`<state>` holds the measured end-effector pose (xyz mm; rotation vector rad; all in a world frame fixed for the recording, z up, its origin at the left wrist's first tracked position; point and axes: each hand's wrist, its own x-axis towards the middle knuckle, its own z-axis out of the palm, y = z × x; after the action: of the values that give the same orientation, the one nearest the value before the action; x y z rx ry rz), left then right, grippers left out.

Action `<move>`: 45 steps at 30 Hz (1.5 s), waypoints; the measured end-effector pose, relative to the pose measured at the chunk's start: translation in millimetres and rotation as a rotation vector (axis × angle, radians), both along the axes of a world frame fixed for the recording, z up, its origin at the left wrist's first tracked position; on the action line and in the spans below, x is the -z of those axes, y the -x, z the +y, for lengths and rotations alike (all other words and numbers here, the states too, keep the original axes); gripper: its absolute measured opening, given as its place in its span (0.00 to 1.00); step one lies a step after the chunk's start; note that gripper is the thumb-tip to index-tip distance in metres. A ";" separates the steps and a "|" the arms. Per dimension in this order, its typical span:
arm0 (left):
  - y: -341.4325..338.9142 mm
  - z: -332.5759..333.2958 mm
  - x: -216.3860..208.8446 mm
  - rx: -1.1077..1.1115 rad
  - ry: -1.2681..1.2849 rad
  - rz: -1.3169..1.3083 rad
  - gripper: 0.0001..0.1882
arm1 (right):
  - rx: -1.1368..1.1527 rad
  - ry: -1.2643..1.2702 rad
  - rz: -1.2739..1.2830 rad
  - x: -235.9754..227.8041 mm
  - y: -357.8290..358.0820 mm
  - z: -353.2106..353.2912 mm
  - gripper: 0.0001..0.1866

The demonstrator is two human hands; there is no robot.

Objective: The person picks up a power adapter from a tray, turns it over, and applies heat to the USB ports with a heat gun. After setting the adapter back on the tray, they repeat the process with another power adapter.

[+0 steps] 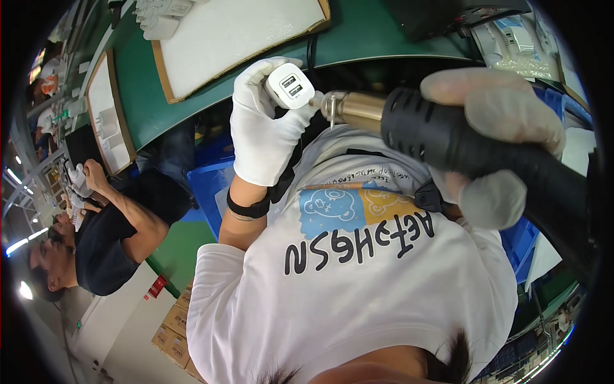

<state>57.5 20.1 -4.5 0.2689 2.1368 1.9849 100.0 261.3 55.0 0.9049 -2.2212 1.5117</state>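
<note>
A small white charger (290,87) with two USB ports on its face is pinched between the thumb and fingers of my left hand (263,131), which wears a white glove. Close on the right looms a black ribbed-handled tool (441,128) with a brass-coloured metal nozzle (359,109). Its narrow tip reaches the lower right side of the charger, near my left thumb; whether it touches is hard to tell. My right hand (505,112), in pale coverings that look translucent at the fingers, is wrapped around the tool's handle.
Beyond my hands, a shallow tray (240,38) lined in white lies on the green table (137,96), with white plugs (158,22) at its left. Bagged parts (521,48) sit far right. Blue bins (208,182) flank me; a co-worker (118,237) works at left.
</note>
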 end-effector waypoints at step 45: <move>3.0 6.1 6.9 -0.177 0.073 0.205 0.17 | 0.388 0.087 0.091 0.0 -10.8 -15.8 0.23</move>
<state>54.6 26.2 -11.4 0.2921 2.4323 2.0468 110.8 245.5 55.0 0.4707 -2.0958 1.3426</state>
